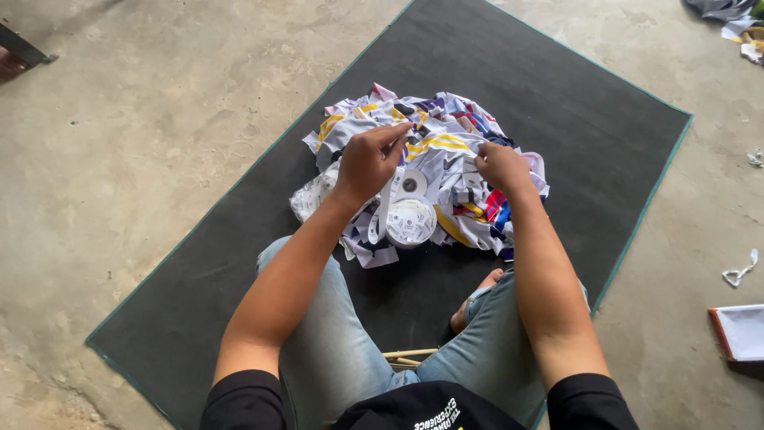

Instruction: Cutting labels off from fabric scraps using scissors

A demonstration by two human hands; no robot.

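A heap of mostly white fabric pieces (446, 135) with yellow, purple, red and blue stripes lies on a dark mat (557, 87). My left hand (368, 162) is pinched on a white strip at the heap's left side. My right hand (501, 165) is closed on a fabric piece at the right side. Between my hands lie two white rolls of printed ribbon (411, 217), the larger one nearer to me, with a loose ribbon end running up toward my left hand.
The mat's green edge (645, 199) borders bare concrete floor. Fabric scraps (736, 16) lie at the top right, a white scrap (742, 269) and a red-edged white box (740, 330) at the right. My knees in jeans (334, 334) rest on the mat.
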